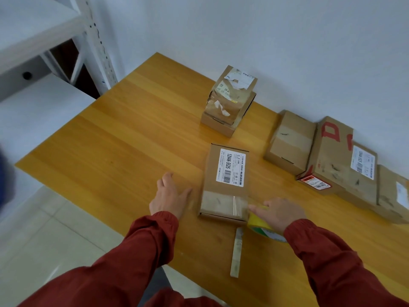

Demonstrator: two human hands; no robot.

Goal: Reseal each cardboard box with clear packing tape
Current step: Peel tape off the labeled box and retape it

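1. Cardboard box lies flat, centre-front of counter. Long axis runs near-to-far, w/ white label twd far end.
2. Clear tape crosses its near end, side to side.
3. Left hand is palm-down just left of box, fingers straight, thumb spread. Contact w/ box: can't tell.
4. Right hand grips yellow-green tape roll at box's near-right corner, forefinger pointing at box.

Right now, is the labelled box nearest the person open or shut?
Shut: labelled box lies flat-topped, clear tape across its near end; right hand holds the tape roll.
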